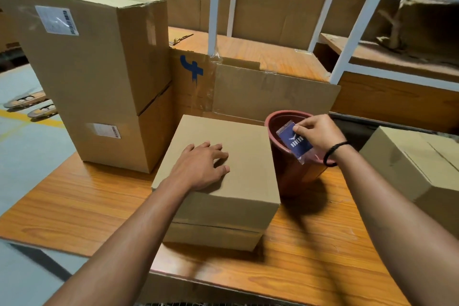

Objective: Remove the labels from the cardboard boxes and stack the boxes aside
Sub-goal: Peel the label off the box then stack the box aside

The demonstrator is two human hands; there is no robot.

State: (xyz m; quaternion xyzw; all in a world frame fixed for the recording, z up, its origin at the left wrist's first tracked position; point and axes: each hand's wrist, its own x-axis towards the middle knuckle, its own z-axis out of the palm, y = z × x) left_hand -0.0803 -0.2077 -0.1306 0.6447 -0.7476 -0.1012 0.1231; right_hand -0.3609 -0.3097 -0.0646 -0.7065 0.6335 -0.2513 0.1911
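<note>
A plain cardboard box (231, 176) sits in the middle of the wooden table (82, 204), its top bare. My left hand (201, 166) lies flat on that top, fingers spread. My right hand (315, 131) pinches a dark blue label in a clear sleeve (295, 143) over the mouth of a red-brown bin (293, 171) just right of the box. At the left stand two stacked boxes: the upper box (99, 47) carries a white label (57, 20), the lower box (116, 141) a smaller white label (105, 129).
Another cardboard box (412, 164) sits at the table's right edge. Flattened cardboard with a blue mark (248, 92) leans behind the bin. A white metal rack (357, 32) with wooden shelves rises behind. Sandals (34, 104) lie on the floor at left.
</note>
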